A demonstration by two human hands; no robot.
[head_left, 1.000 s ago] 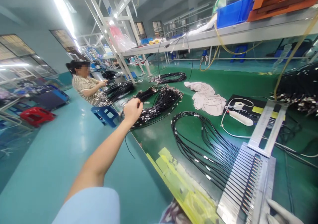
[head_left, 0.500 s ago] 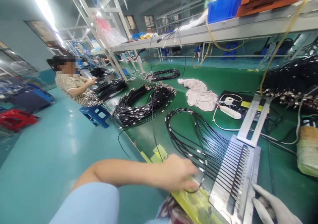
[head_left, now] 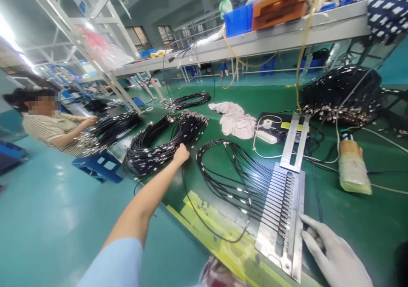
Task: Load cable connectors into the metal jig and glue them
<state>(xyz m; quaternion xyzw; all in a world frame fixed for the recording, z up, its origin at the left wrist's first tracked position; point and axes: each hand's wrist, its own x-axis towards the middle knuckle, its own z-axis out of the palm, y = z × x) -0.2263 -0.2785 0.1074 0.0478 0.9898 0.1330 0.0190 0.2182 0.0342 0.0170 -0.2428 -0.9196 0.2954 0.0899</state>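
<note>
My left hand (head_left: 181, 155) is stretched out to the near edge of a large coiled bundle of black cables (head_left: 149, 151). Its fingers are closed, and a single black cable (head_left: 204, 224) runs down from it, curving back to the metal slotted fixture (head_left: 266, 225). Thin cables lie side by side in the fixture's slots, their ends lined up in a row along its middle. A looser loop of these cables (head_left: 205, 172) rests to its left. My right hand (head_left: 328, 246), in a pale glove, grips the fixture's right edge with thumb and forefinger.
Behind the fixture are a black box (head_left: 277, 130) with a white cord and a crumpled cloth (head_left: 236, 121). A wrapped bottle (head_left: 353, 168) and a big cable heap (head_left: 344, 91) are at right. A co-worker (head_left: 52, 130) sits at left, handling cables.
My left hand has moved from the table's front edge forward to the cable bundle, drawing the cable along. The view has turned right. My right hand stays at the fixture.
</note>
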